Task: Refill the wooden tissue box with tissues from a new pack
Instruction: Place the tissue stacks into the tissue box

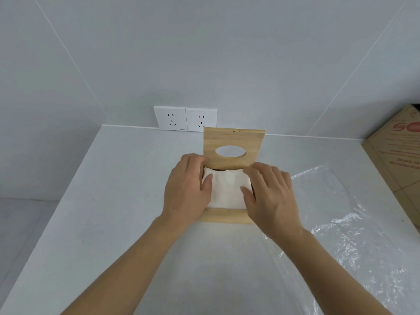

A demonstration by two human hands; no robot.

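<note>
The wooden tissue box (223,216) sits on the white counter near the wall. Its lid (234,138), with an oval hole, is slid toward the wall and covers only the far part of the box. A white stack of tissues (227,189) lies inside the box. My left hand (186,192) rests on the stack's left side, thumb on the tissues. Over the stack's right side lies my right hand (271,196), fingers spread and pressing down. Neither hand grips anything.
An empty clear plastic wrapper (341,223) lies crumpled on the counter (127,201) to the right. A cardboard carton (397,160) stands at the far right. Two wall sockets (185,118) sit just behind the box.
</note>
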